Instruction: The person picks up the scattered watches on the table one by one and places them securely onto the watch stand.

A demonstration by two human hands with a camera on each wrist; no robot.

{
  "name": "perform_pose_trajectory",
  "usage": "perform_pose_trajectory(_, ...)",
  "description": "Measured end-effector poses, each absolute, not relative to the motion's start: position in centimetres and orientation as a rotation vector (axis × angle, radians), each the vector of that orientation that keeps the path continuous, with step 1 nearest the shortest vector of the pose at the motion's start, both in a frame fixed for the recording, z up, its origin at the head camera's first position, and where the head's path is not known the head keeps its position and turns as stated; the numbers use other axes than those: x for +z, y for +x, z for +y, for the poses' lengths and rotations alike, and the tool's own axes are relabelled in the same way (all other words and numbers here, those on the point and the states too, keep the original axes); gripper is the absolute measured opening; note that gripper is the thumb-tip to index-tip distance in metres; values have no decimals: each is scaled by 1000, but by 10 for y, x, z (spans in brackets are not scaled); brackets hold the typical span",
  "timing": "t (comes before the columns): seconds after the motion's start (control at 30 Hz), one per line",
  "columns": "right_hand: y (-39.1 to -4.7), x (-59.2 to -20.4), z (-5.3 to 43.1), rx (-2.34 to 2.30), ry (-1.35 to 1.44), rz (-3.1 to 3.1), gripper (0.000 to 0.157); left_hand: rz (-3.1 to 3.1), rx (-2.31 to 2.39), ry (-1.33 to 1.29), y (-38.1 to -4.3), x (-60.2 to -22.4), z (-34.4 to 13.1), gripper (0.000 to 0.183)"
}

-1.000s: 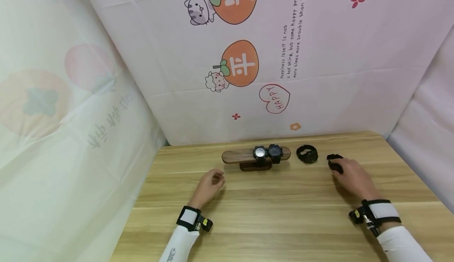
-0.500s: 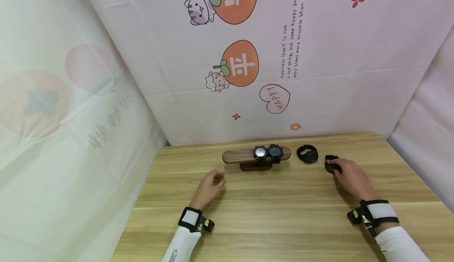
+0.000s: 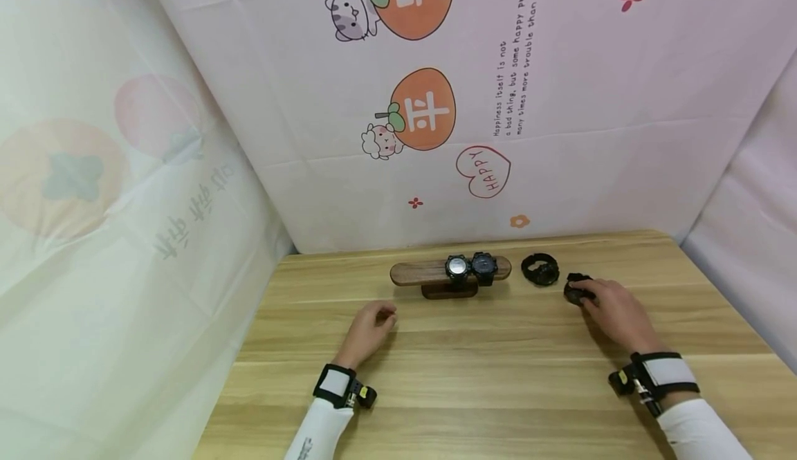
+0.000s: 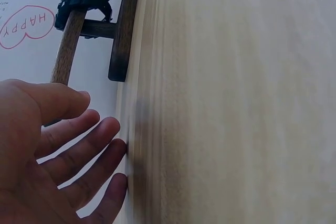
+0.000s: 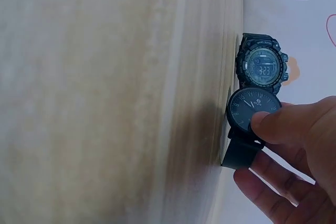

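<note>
My right hand [image 3: 619, 315] pinches a black wristwatch [image 5: 245, 103] with a round analog dial. Its thumb lies over the dial's edge, and the watch sits low at the table's right rear. Just left of it lies a black digital watch [image 5: 262, 67], its strap looped. My left hand [image 3: 366, 332] holds nothing; its fingers are loosely bent near the tabletop, in front of the left end of a wooden watch stand [image 3: 414, 274]. Two dark watches hang side by side on that stand's bar: one with a pale face [image 3: 457, 267], one with a dark face [image 3: 483, 265].
The wood-grain table [image 3: 473, 377] reaches back to a white printed cloth [image 3: 349, 204]. More white cloth [image 3: 759, 190] hangs along the right side and the left. Each wrist carries a strapped camera [image 3: 623, 381].
My right hand has shifted the analog watch slightly left, closer to the digital watch on the table. My left hand has barely moved.
</note>
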State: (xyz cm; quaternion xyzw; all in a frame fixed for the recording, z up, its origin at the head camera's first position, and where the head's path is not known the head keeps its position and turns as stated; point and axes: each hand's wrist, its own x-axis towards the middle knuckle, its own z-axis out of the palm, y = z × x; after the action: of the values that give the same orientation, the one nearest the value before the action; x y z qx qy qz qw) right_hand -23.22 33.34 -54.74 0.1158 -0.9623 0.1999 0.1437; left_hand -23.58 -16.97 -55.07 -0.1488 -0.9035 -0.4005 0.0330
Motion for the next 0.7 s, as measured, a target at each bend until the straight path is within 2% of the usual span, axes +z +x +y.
perform_pose_trajectory(0.37, -234, -548, 331, 650, 302, -2811, 35, -2798, -1175, -484, -236, -553, -167, 19)
perform_pose_trajectory(0.7, -231, -546, 323, 676, 321, -2788, 31, -2808, -1212, -441, -234, -551, -165, 22)
